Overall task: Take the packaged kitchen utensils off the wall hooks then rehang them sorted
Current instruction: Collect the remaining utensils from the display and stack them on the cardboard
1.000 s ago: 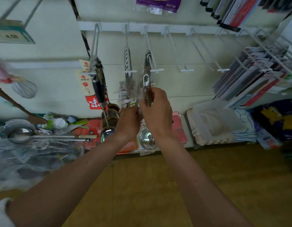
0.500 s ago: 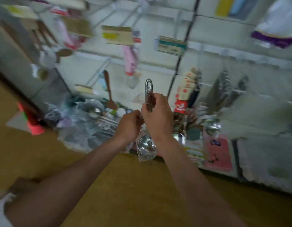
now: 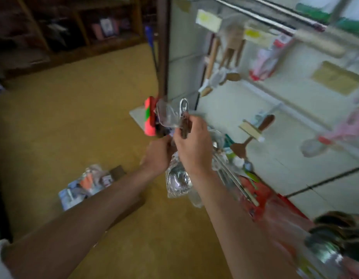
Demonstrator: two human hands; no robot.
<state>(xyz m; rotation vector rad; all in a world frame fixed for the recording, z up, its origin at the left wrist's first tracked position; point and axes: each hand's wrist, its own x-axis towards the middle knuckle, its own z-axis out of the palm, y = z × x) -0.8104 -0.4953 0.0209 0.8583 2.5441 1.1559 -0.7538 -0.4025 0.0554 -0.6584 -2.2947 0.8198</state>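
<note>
Both my hands hold one packaged steel ladle [image 3: 177, 179] in a clear plastic sleeve, off the wall and in front of me. My right hand [image 3: 194, 146] grips its dark handle, whose metal loop sticks up above my fingers. My left hand [image 3: 159, 156] pinches the sleeve just below and to the left. The shiny bowl hangs down between my wrists. More packaged utensils [image 3: 229, 57] hang on the white wall's hooks at the right, blurred.
A pile of loose utensils [image 3: 235, 170] lies on the low ledge under the wall. Several packets [image 3: 88, 184] lie on the yellow floor at the left. A pink and green object [image 3: 149, 117] stands at the panel's end. Dark shelves [image 3: 63, 27] fill the far left.
My view has swung far to the left, away from the hooks. Both hands carried the ladle off its hook and along the wall; the grip is unchanged.
</note>
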